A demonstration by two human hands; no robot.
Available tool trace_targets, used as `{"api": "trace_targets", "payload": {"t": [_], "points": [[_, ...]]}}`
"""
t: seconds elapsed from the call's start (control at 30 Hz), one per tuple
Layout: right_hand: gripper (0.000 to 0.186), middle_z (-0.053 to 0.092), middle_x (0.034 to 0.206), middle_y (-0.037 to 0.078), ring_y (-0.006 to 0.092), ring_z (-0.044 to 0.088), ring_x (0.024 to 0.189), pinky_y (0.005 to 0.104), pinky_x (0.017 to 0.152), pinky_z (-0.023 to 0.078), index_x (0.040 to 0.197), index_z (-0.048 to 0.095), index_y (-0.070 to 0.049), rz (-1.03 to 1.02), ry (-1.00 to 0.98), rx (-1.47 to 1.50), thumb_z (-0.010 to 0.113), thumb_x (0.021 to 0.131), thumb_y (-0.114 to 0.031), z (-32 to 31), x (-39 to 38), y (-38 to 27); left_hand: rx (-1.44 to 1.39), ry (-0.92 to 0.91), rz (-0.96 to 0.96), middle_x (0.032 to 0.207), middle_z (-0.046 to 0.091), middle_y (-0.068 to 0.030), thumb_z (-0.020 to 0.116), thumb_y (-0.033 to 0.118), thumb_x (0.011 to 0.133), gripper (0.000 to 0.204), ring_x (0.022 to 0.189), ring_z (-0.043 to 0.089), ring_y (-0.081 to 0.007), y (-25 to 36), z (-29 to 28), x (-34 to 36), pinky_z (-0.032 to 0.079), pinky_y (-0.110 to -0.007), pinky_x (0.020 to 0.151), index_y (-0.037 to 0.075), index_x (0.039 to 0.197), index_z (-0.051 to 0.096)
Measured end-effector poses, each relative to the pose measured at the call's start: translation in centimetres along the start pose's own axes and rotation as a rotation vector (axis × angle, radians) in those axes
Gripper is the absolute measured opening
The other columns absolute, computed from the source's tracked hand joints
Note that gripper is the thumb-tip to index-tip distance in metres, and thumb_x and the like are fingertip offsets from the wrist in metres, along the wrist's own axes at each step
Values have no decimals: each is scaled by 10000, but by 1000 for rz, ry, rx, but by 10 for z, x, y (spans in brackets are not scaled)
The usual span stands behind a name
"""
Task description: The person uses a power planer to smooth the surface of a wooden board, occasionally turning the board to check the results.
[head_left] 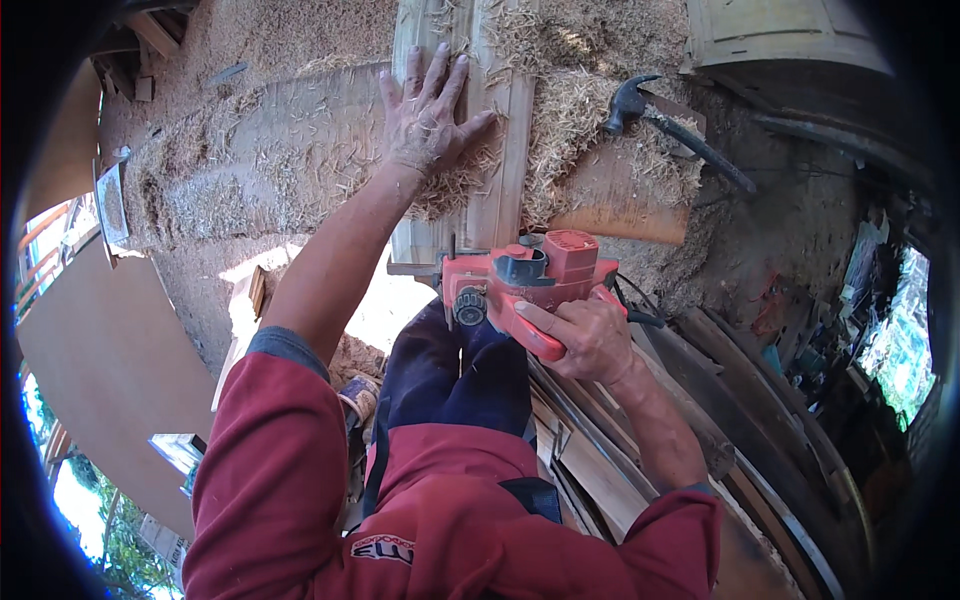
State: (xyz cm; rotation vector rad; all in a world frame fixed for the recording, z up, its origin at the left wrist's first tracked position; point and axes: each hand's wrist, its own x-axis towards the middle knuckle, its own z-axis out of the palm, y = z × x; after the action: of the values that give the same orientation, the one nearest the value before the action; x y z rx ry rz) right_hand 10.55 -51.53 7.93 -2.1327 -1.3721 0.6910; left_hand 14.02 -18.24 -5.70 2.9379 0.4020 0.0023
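Note:
My right hand is wrapped round the handle of a red electric planer, which has a dark knob at its left end. The planer is at the near end of a pale wooden board that runs away from me. Whether its sole touches the wood cannot be made out. Flat on the board's far part lies my left hand, fingers spread, with nothing in it. Curled wood shavings are scattered round that hand and over the board.
A claw hammer lies on shavings right of the board. A shavings-covered wide plank crosses beneath it. Long timber strips are stacked at the lower right. A large curved-looking brown sheet stands at the left.

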Motion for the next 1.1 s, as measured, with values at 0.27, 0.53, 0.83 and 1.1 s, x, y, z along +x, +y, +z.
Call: {"api": "trace_targets", "payload": {"t": [0.27,0.53,0.83,1.1], "points": [[676,569,674,19,219,652,601,380,591,526,1314,721,-228,-5,-14,14,851,651,-219,4,8,-5,-83,98,25,1730,238,-80,497,721,960,887,1603,135,-373,-5,8,1,78,-720,1224,164,1635,351],[688,538,664,7,205,631,600,373,583,485,1303,723,-198,-6,-4,21,874,634,-240,11,17,-15,-67,48,3,1737,216,-70,512,688,964,855,1609,122,-351,-4,3,1,76,-678,1248,178,1633,353],[723,558,682,7,213,641,607,384,593,499,1326,710,-214,-3,4,58,858,619,-223,21,26,-23,-98,54,7,1732,231,-56,502,702,970,848,1601,157,-353,-2,-1,0,89,-707,1234,205,1637,338],[765,573,706,14,224,651,631,390,613,516,1374,675,-220,-6,-20,60,855,630,-248,29,37,-34,-85,26,0,1738,208,-79,539,643,977,822,1612,117,-336,0,0,1,79,-657,1252,166,1623,363]]}}
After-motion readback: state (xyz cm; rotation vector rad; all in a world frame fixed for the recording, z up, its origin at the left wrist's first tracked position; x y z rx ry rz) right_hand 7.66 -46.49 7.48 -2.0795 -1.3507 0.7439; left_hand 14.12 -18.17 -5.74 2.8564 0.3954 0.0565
